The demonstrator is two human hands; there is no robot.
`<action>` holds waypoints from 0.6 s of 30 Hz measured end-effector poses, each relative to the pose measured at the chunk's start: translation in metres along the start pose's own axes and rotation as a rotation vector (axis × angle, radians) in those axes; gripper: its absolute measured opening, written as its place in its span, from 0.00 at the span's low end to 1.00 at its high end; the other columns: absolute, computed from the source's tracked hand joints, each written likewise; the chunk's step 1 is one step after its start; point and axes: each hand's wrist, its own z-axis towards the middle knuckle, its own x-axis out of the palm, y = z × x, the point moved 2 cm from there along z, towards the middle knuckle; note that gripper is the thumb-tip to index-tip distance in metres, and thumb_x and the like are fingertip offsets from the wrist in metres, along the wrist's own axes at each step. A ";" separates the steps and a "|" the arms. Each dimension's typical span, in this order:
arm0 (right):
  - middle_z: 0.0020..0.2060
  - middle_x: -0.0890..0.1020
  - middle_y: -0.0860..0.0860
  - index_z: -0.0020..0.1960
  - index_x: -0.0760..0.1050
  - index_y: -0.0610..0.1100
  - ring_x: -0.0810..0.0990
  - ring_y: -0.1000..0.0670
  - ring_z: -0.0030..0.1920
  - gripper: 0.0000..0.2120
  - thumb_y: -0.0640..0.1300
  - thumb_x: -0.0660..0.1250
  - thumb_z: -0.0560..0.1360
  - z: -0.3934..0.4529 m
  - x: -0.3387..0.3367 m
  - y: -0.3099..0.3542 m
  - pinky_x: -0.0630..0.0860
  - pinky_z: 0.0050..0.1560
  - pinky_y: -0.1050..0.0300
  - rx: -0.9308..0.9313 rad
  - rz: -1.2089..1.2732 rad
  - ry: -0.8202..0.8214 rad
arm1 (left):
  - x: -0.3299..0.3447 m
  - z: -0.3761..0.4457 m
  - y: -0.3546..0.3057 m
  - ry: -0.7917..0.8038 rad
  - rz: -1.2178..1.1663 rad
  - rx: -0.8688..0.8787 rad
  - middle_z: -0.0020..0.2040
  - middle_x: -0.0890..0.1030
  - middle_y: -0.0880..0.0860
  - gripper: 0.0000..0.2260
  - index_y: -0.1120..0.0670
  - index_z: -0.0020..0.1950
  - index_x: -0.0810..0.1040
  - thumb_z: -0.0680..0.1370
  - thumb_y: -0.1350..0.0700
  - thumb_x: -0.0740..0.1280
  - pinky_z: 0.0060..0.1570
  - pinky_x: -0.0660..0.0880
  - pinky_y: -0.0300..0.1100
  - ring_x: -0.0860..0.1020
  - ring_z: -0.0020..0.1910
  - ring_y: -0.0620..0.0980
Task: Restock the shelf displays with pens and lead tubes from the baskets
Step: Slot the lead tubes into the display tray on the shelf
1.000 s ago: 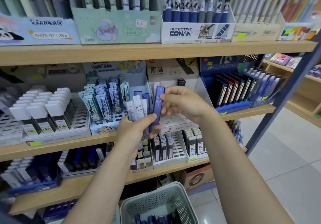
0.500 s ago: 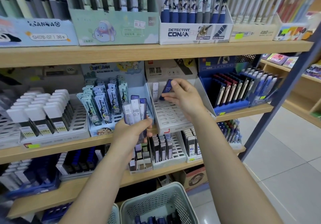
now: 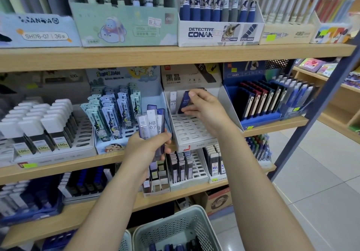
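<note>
The right hand (image 3: 204, 110) pinches a dark blue lead tube (image 3: 185, 101) between thumb and fingertips, the tube tilted with its lower end at the back row of the white slotted tray (image 3: 191, 132) on the middle shelf (image 3: 78, 165). A white tube (image 3: 173, 101) marked HB 0.7 stands upright just left of it in the same row. The left hand (image 3: 150, 149) is curled around a bunch of lead tubes (image 3: 152, 124), their tops sticking up above the fingers, in front of the tray's left edge. A pale green basket (image 3: 175, 229) sits on the floor below.
</note>
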 end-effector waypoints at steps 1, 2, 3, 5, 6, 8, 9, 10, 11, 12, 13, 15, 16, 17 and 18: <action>0.46 0.84 0.48 0.55 0.78 0.47 0.85 0.45 0.47 0.06 0.46 0.63 0.83 0.001 0.002 0.000 0.82 0.50 0.54 0.000 -0.011 -0.011 | 0.001 0.001 0.000 0.000 -0.004 -0.002 0.34 0.82 0.54 0.05 0.59 0.49 0.79 0.76 0.63 0.73 0.26 0.73 0.40 0.78 0.28 0.50; 0.46 0.85 0.48 0.55 0.78 0.48 0.86 0.46 0.45 0.06 0.46 0.64 0.83 0.001 0.004 0.000 0.82 0.48 0.56 0.006 -0.019 -0.025 | 0.002 0.001 -0.001 0.000 -0.007 -0.004 0.33 0.82 0.53 0.05 0.59 0.49 0.79 0.76 0.62 0.74 0.26 0.73 0.40 0.78 0.28 0.50; 0.46 0.85 0.48 0.55 0.79 0.47 0.86 0.47 0.43 0.06 0.47 0.64 0.82 0.002 0.006 0.000 0.83 0.45 0.57 0.017 -0.020 -0.044 | 0.002 0.001 -0.001 0.001 -0.009 -0.006 0.33 0.83 0.53 0.05 0.59 0.49 0.80 0.76 0.62 0.74 0.26 0.74 0.40 0.78 0.28 0.50; 0.47 0.86 0.45 0.59 0.79 0.44 0.86 0.48 0.39 0.11 0.49 0.66 0.81 0.004 0.010 -0.001 0.82 0.41 0.59 0.044 -0.023 -0.083 | 0.003 0.002 -0.001 0.000 -0.012 -0.007 0.33 0.83 0.53 0.06 0.59 0.50 0.80 0.75 0.62 0.74 0.27 0.74 0.39 0.78 0.28 0.50; 0.48 0.86 0.44 0.61 0.79 0.43 0.86 0.49 0.37 0.14 0.50 0.66 0.81 0.006 0.012 -0.001 0.82 0.40 0.59 0.053 -0.029 -0.100 | 0.003 0.002 0.000 -0.001 -0.012 -0.006 0.34 0.83 0.53 0.06 0.59 0.50 0.80 0.75 0.62 0.74 0.27 0.74 0.40 0.78 0.28 0.50; 0.47 0.86 0.44 0.63 0.79 0.42 0.85 0.48 0.34 0.15 0.50 0.66 0.81 0.007 0.014 0.000 0.83 0.39 0.56 0.061 -0.032 -0.128 | 0.003 0.003 0.000 0.001 -0.012 -0.005 0.34 0.83 0.53 0.06 0.59 0.51 0.81 0.75 0.62 0.74 0.27 0.74 0.40 0.79 0.29 0.50; 0.46 0.86 0.45 0.62 0.79 0.43 0.85 0.48 0.34 0.15 0.50 0.66 0.81 0.007 0.015 0.001 0.84 0.40 0.55 0.065 -0.031 -0.140 | 0.003 0.003 0.000 0.003 -0.013 -0.005 0.34 0.83 0.53 0.06 0.59 0.51 0.81 0.75 0.62 0.74 0.27 0.73 0.40 0.79 0.29 0.50; 0.44 0.86 0.45 0.59 0.80 0.44 0.84 0.47 0.33 0.13 0.50 0.67 0.81 0.007 0.017 0.003 0.84 0.40 0.53 0.068 -0.028 -0.149 | 0.003 0.003 0.000 0.004 -0.015 -0.004 0.34 0.83 0.53 0.06 0.59 0.51 0.81 0.75 0.62 0.74 0.27 0.73 0.40 0.79 0.29 0.50; 0.44 0.86 0.44 0.56 0.80 0.46 0.84 0.47 0.33 0.10 0.50 0.67 0.80 0.006 0.019 0.003 0.84 0.40 0.53 0.070 -0.019 -0.160 | 0.003 0.003 0.000 0.004 -0.019 -0.005 0.34 0.83 0.53 0.06 0.59 0.51 0.81 0.75 0.62 0.74 0.27 0.73 0.40 0.78 0.29 0.50; 0.44 0.86 0.43 0.52 0.81 0.47 0.84 0.47 0.33 0.07 0.50 0.68 0.80 0.005 0.022 0.004 0.83 0.40 0.52 0.070 0.002 -0.175 | 0.003 0.003 0.000 0.004 -0.022 -0.005 0.34 0.83 0.53 0.06 0.59 0.51 0.81 0.75 0.62 0.74 0.27 0.73 0.40 0.78 0.29 0.50; 0.46 0.86 0.42 0.49 0.81 0.48 0.83 0.47 0.33 0.04 0.49 0.69 0.79 0.004 0.024 0.005 0.82 0.38 0.53 0.066 0.037 -0.196 | 0.003 0.003 0.000 0.005 -0.023 -0.004 0.35 0.83 0.53 0.06 0.59 0.51 0.80 0.75 0.62 0.74 0.27 0.73 0.40 0.78 0.29 0.50; 0.47 0.86 0.44 0.47 0.81 0.49 0.82 0.50 0.33 0.02 0.44 0.71 0.78 0.003 0.025 0.007 0.80 0.36 0.56 0.038 0.127 -0.241 | 0.003 0.003 0.000 0.007 -0.024 -0.005 0.35 0.83 0.53 0.06 0.59 0.51 0.80 0.75 0.62 0.74 0.28 0.73 0.41 0.78 0.30 0.50; 0.46 0.85 0.45 0.46 0.81 0.48 0.82 0.51 0.33 0.03 0.41 0.71 0.78 0.002 0.025 0.008 0.79 0.36 0.56 0.014 0.160 -0.258 | 0.003 0.002 0.000 0.008 -0.028 -0.006 0.35 0.83 0.53 0.06 0.59 0.51 0.80 0.75 0.62 0.74 0.28 0.73 0.41 0.78 0.30 0.50; 0.44 0.85 0.46 0.46 0.81 0.47 0.82 0.51 0.34 0.05 0.38 0.71 0.77 0.003 0.025 0.009 0.79 0.36 0.57 -0.013 0.181 -0.269 | 0.003 0.002 0.000 0.008 -0.030 -0.006 0.35 0.83 0.53 0.06 0.59 0.51 0.81 0.75 0.62 0.74 0.28 0.74 0.41 0.78 0.30 0.50; 0.41 0.84 0.47 0.46 0.81 0.46 0.81 0.51 0.34 0.06 0.36 0.70 0.78 0.003 0.025 0.011 0.79 0.37 0.56 -0.041 0.189 -0.275 | 0.003 0.002 0.000 0.007 -0.030 -0.006 0.35 0.83 0.53 0.06 0.59 0.51 0.81 0.75 0.62 0.74 0.28 0.74 0.41 0.79 0.30 0.50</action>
